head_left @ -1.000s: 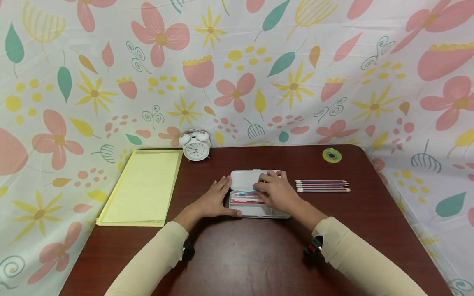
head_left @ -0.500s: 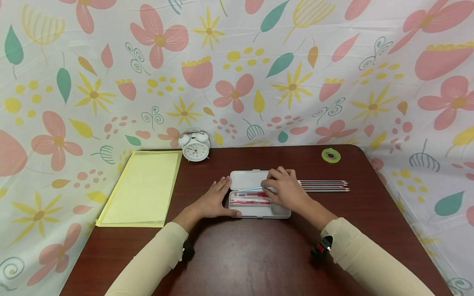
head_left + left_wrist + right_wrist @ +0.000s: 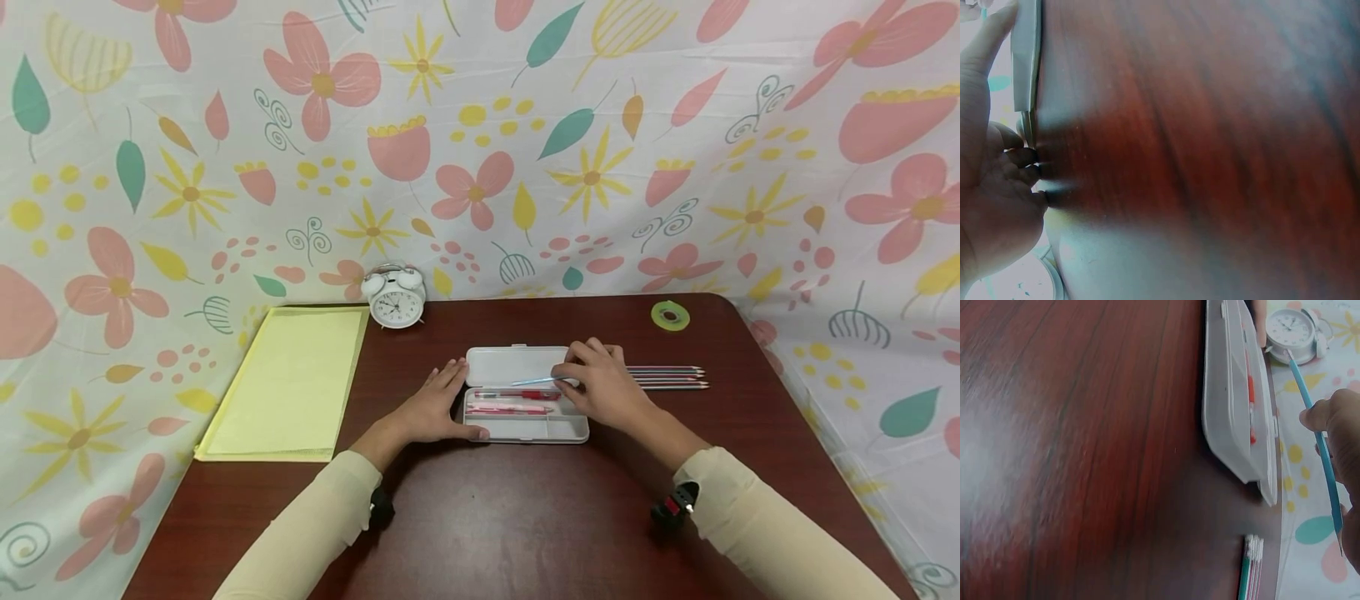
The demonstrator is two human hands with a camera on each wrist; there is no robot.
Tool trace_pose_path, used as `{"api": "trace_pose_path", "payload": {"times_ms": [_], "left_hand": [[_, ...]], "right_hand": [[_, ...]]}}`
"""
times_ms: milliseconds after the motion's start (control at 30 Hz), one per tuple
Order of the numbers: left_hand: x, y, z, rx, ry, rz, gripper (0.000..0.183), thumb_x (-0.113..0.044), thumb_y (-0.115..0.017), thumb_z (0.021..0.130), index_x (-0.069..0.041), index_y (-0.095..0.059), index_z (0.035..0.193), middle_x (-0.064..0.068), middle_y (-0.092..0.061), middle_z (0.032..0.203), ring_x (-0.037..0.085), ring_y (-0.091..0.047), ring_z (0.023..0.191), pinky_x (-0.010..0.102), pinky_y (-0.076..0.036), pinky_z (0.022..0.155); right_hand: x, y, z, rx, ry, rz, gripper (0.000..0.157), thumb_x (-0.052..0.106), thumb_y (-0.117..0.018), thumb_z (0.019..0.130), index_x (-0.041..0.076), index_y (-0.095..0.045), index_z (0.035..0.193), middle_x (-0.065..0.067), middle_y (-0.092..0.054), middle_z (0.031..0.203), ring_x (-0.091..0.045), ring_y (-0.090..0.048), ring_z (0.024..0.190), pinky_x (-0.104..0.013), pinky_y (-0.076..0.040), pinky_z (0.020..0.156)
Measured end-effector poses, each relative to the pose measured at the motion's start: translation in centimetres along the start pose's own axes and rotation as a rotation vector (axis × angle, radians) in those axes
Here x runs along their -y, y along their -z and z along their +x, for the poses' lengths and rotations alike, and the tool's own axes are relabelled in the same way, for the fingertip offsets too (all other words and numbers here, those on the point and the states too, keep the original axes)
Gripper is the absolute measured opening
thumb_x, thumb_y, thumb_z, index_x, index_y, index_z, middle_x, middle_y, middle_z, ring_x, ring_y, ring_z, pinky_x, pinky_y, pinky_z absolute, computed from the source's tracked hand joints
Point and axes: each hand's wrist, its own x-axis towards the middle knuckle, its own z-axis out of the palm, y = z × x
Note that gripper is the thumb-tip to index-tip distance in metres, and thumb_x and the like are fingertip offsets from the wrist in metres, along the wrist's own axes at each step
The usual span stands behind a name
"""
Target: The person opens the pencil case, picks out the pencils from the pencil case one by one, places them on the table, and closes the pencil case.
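A white pencil case (image 3: 517, 431) lies with its lid raised back at the middle of the table. Inside are a red pen (image 3: 536, 395) and pink-and-white pens (image 3: 510, 409); the front compartments show bare. Along the case's left side my left hand (image 3: 429, 408) rests with fingers spread, the thumb touching its front corner. In the left wrist view the thumb (image 3: 988, 44) lies by the case's edge (image 3: 1025, 62). My right hand (image 3: 600, 383) pinches a slim light-blue pen (image 3: 1319, 437) with a thin dark tip, above the case's right end. Part of the pen is hidden by fingers.
Several pencils (image 3: 671, 377) lie in a row right of the case, partly behind the right hand. A green tape roll (image 3: 660, 317) is at the back right. A white alarm clock (image 3: 397, 307) and a yellow mesh pouch (image 3: 281, 383) are on the left.
My right hand has lifted the light-blue pen from the case and moved right with it, uncovering the red pen and the front right compartment. The left hand has stayed in place.
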Motion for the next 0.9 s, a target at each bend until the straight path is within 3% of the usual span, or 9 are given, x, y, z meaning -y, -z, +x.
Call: {"api": "trace_pose_path", "payload": {"times_ms": [500,900], "left_hand": [[-0.2,0.1,-0.1,-0.004,0.002,0.005,0.132,-0.068,-0.083,0.090,0.001,-0.011,0.176,0.020,-0.010,0.187,0.036,-0.008,0.175,0.056,-0.010,0.143],[0.3,-0.2,0.1,-0.001,-0.008,-0.035,0.140,-0.080,-0.079,0.086,-0.001,-0.009,0.177,0.017,-0.008,0.187,0.035,-0.006,0.176,0.057,-0.007,0.142]], "right_hand": [[-3.2,2.0,-3.0,-0.016,-0.052,-0.059,0.018,0.015,-0.091,0.091,0.020,-0.087,0.107,0.001,-0.060,0.099,-0.020,-0.046,0.090,-0.053,-0.037,0.080],[-5.6,3.1,-5.7,-0.015,-0.073,-0.132,0.023,0.012,-0.091,0.089,0.019,-0.087,0.111,0.002,-0.065,0.100,-0.020,-0.049,0.090,-0.057,-0.042,0.077]]}}
